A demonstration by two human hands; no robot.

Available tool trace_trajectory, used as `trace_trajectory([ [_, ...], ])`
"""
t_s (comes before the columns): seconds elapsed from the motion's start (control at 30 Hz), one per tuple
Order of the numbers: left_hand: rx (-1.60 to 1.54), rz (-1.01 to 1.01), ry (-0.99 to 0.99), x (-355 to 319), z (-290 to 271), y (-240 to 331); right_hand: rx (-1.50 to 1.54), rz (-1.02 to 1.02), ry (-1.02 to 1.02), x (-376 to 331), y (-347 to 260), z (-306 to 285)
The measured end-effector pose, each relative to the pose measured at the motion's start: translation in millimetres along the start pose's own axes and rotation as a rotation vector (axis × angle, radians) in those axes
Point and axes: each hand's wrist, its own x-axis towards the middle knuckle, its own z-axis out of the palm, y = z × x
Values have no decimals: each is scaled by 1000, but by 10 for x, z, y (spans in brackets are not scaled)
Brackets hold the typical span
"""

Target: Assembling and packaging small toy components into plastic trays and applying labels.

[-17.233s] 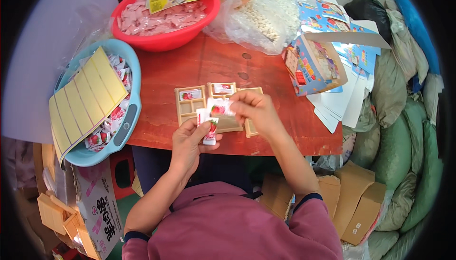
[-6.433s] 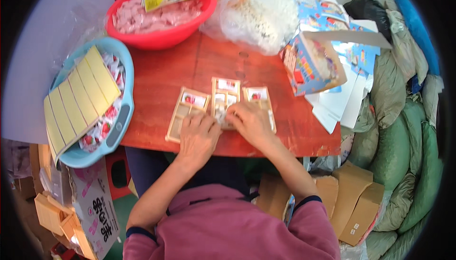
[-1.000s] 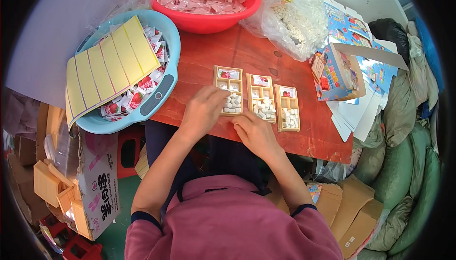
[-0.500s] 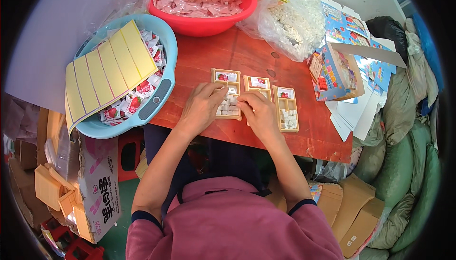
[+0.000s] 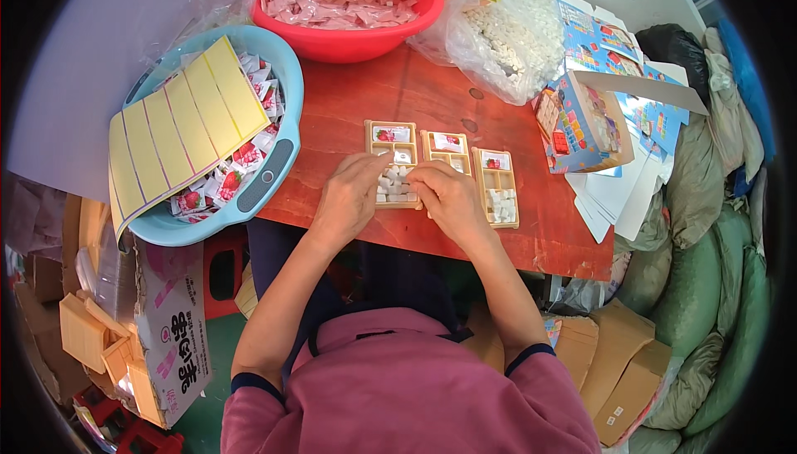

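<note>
1. Reddish-brown wooden table (image 5: 432, 105) carries three small compartmented wooden trays set side by side.
2. Left wooden tray (image 5: 392, 148) holds small white pieces in its lower compartments and a strawberry-printed packet at its top; both hands work over it.
3. Left hand (image 5: 347, 198): fingers bent, tips on the white pieces (image 5: 397, 184); grip partly closed, whether anything is pinched cannot be told.
4. Right hand (image 5: 451, 197): fingers curled at the same tray's right edge, covering the lower part of the middle tray (image 5: 447, 148); hold cannot be told.
5. Right tray (image 5: 496, 187) lies untouched, just beside.
6. Blue plastic basin (image 5: 278, 163) with yellow sheets stands left; red plastic basin (image 5: 357, 39) stands behind.
</note>
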Motion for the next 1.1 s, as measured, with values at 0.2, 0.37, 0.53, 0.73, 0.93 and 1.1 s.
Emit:
trace_trajectory([
  [0.2, 58, -52, 17, -4, -33, 2, -95, -59, 3, -49, 112, 40],
  [0.37, 191, 65, -40, 79, -75, 27, -232, -72, -97, -38, 11, 3],
  [0.53, 281, 111, -58, -73, -38, -20, 7, -14, -7, -87, 27, -52],
  [0.73, 337, 112, -27, -158, -161, 99, 155, 73, -66, 272, 48, -452],
  [0.93, 153, -44, 87, -338, -351, 31, 228, 96, -146, 619, 73, -572],
  [1.1, 32, -138, 172, -359, -353, -24, 179, 38, -227, 716, -89, -406],
])
